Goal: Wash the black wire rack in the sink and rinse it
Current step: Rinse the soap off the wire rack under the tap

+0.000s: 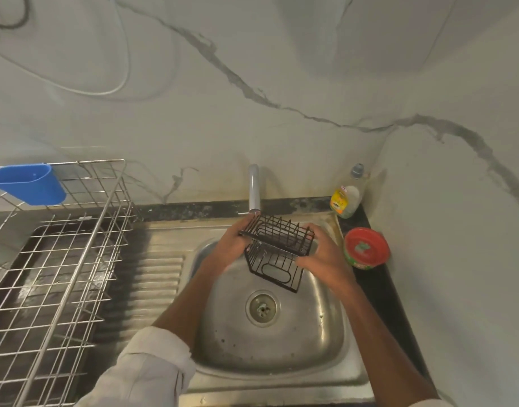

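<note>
I hold the black wire rack [277,254] tilted above the steel sink [281,356], just below the grey tap [254,188]. My left hand [233,245] grips its left side, fingers curled round the top rail. My right hand [321,255] grips the right side, thumb along the lower edge. No running water is visible. The sink's drain [262,308] lies under the rack, uncovered.
A dish soap bottle [347,196] stands at the back right corner. A round tub with a red lid [367,248] sits on the dark counter right of the sink. A metal drying rack [56,274] with a blue cup [29,183] fills the left side.
</note>
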